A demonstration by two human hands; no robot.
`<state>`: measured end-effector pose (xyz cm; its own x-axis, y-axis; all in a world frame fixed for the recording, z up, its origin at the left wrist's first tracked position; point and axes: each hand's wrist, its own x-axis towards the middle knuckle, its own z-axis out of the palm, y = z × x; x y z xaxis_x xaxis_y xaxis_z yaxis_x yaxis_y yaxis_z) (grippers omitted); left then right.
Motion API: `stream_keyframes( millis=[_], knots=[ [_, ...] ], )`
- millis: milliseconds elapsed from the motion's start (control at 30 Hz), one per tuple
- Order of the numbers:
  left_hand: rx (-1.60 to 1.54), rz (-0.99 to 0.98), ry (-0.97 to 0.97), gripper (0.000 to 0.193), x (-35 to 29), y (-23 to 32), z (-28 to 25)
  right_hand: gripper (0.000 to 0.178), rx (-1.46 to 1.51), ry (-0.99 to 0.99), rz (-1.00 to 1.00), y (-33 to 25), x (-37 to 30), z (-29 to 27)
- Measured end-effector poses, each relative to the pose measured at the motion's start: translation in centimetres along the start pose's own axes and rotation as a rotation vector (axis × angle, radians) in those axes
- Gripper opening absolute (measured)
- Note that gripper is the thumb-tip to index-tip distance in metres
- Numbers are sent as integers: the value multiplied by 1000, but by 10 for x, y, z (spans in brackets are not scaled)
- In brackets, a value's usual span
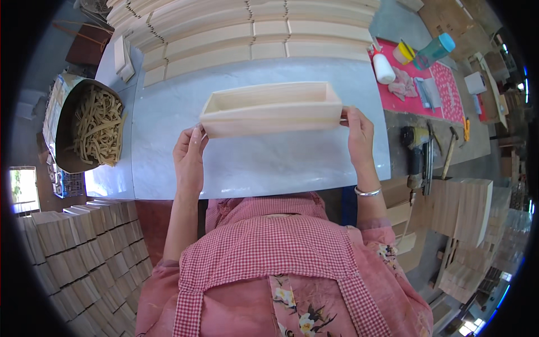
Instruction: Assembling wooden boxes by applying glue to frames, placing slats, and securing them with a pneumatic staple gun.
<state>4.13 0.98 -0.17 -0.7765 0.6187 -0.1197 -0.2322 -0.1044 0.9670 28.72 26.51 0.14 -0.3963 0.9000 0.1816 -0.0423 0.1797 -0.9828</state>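
Note:
A long, narrow box of pale wood point(269, 122) is held level just above the table, its open top showing the hollow inside. My left hand point(190, 154) grips the lower left end, thumb up along the corner. At the opposite end my right hand point(359, 135) pinches the right side between thumb and fingers; a silver bangle circles that wrist. Beneath the box lies the pale marbled tabletop point(258, 174).
Pale wooden boards point(219, 42) are stacked along the table's far side. Left stands a carton point(64, 146) of wood strips. On the right are a white bottle point(383, 68), a teal-lidded cup point(435, 51), a nail gun point(415, 147) and a hammer point(450, 151). Wood piles flank me.

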Motion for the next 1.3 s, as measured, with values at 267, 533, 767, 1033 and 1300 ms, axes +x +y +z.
stream_keyframes(
  millis=[267,533,767,1033,1300],
  knots=[
    [819,394,20,47,-17,-8,9,25,-194,-246,453,27,-2,-10],
    [1338,845,-590,76,22,-11,143,16,-151,-350,542,20,20,-7],
    [1466,839,-675,79,29,-37,166,15,-159,-450,552,31,28,-8],
    [1483,829,-676,78,29,-34,169,14,-234,-315,292,61,20,5],
    [1450,839,-647,76,27,-36,169,7,369,-129,287,53,16,20]
  ],
)
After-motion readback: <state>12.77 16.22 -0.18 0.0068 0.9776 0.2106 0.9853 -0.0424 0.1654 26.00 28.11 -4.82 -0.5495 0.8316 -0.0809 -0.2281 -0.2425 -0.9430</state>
